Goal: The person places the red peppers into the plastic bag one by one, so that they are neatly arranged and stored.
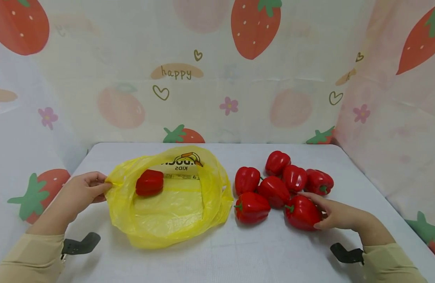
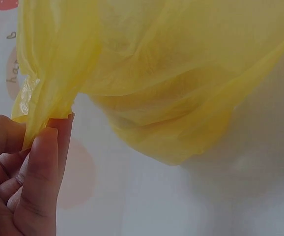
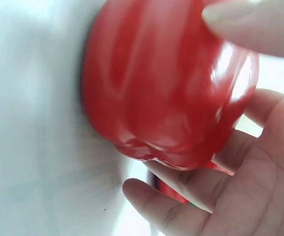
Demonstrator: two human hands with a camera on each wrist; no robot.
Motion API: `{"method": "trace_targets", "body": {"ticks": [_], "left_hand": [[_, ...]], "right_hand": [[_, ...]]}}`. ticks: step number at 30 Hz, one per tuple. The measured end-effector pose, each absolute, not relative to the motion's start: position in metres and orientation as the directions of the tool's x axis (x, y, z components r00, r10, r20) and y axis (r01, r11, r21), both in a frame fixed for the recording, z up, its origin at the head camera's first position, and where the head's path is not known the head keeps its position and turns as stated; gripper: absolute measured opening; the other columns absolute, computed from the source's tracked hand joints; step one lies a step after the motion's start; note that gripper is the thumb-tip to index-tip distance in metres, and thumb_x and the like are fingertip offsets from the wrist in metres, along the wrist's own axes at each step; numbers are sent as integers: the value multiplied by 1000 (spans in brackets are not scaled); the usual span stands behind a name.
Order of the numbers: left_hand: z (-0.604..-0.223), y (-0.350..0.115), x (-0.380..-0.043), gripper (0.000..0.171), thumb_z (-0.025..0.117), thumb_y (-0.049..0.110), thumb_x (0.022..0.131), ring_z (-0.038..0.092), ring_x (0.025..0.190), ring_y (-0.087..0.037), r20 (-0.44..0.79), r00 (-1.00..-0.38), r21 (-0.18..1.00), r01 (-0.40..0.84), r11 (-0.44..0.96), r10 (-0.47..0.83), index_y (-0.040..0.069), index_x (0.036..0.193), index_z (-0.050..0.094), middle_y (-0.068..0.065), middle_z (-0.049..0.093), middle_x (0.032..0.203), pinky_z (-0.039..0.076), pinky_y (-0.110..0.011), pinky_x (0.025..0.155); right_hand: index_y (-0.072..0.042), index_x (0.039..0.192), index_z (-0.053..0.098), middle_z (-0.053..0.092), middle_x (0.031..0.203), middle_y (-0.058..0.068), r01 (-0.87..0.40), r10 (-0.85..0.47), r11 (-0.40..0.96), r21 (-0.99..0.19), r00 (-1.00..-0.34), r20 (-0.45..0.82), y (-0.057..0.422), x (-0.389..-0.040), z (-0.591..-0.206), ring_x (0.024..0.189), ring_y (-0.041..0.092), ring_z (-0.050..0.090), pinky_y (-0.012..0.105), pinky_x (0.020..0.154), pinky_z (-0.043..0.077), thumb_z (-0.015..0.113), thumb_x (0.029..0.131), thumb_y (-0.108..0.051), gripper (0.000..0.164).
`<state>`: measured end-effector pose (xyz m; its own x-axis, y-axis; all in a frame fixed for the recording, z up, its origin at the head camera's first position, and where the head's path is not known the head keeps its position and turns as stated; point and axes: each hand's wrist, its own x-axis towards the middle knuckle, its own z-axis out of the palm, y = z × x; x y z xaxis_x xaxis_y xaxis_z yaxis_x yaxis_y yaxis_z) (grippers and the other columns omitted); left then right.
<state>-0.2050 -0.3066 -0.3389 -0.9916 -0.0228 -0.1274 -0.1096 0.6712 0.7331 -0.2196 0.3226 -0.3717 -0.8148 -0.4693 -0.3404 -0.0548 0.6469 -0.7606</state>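
A yellow plastic bag (image 1: 175,236) lies on the left of the table with its mouth spread wide. My left hand (image 1: 83,192) pinches the bag's left rim between thumb and fingers; the left wrist view shows the gathered film (image 2: 39,113) in that grip. Inside the bag sits one red bell pepper (image 1: 149,182). Over on the right, my right hand (image 1: 336,212) curls round another red bell pepper (image 1: 302,213) at the near side of a group, thumb on one side and fingers on the other. This pepper (image 3: 156,83) fills much of the right wrist view.
Several more red bell peppers lie clustered beside the held one, among them a front one (image 1: 252,208) near the bag and a far one (image 1: 277,163). The white table (image 1: 217,261) meets strawberry-print cloth (image 1: 210,98) at its back and sides.
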Motion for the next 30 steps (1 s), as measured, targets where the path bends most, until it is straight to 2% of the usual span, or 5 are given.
{"method": "trace_targets", "body": {"ticks": [6, 13, 23, 30], "left_hand": [[-339, -308, -205, 44, 56, 38, 89, 62, 84, -18, -100, -995, 749, -79, 657, -7, 1, 113, 55, -15, 58, 108, 54, -29, 74], [-339, -306, -206, 44, 57, 39, 89, 62, 84, -17, -97, -995, 757, -76, 649, -4, 1, 112, 55, -15, 59, 107, 54, -29, 74], [-339, -308, -206, 45, 56, 41, 89, 62, 85, -18, -94, -996, 753, -70, 655, 1, 2, 112, 55, -14, 59, 107, 54, -31, 75], [-339, -307, -204, 44, 56, 39, 89, 62, 83, -17, -88, -996, 753, -67, 654, -1, 2, 111, 56, -14, 59, 106, 54, -28, 73]], "right_hand": [[-17, 143, 24, 29, 136, 21, -90, -446, 672, -735, -842, -305, 326, -222, -374, 122, 42, 28, 50, 90, 45, 73, 71, -9, 88], [-15, 141, 28, 36, 132, 22, -73, -383, 681, -729, -884, -268, 330, -227, -377, 120, 43, 33, 46, 85, 49, 78, 69, -19, 87], [-16, 138, 33, 32, 136, 23, -38, -345, 660, -751, -903, -257, 336, -232, -386, 123, 46, 27, 46, 82, 50, 77, 70, -21, 82], [-12, 134, 37, 37, 132, 21, -50, -341, 648, -760, -911, -231, 338, -233, -391, 121, 43, 33, 45, 83, 50, 77, 72, -24, 75]]}}
